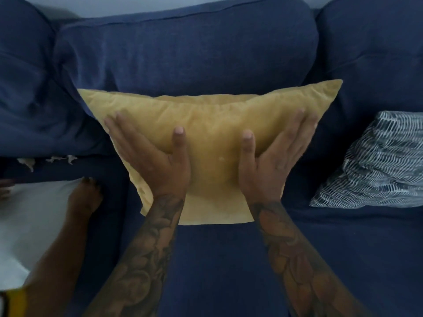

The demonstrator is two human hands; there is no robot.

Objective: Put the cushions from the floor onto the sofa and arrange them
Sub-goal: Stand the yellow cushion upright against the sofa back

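Note:
A yellow cushion [210, 124] stands against the middle back pad of the navy sofa [187, 53], its lower edge on the seat. My left hand [151, 154] grips its left side and my right hand [274, 152] grips its right side, thumbs on the front and fingers spread along the edges. A black-and-white patterned cushion [375, 163] lies tilted on the right seat. A white cushion [29, 225] rests at the lower left.
Another person's hand and forearm [84, 197] lie on the white cushion at the left, with a yellow band [16, 303] at the frame corner. A pale fringe [52, 160] shows on the left seat. Sofa seat [229, 271] spreads below the yellow cushion.

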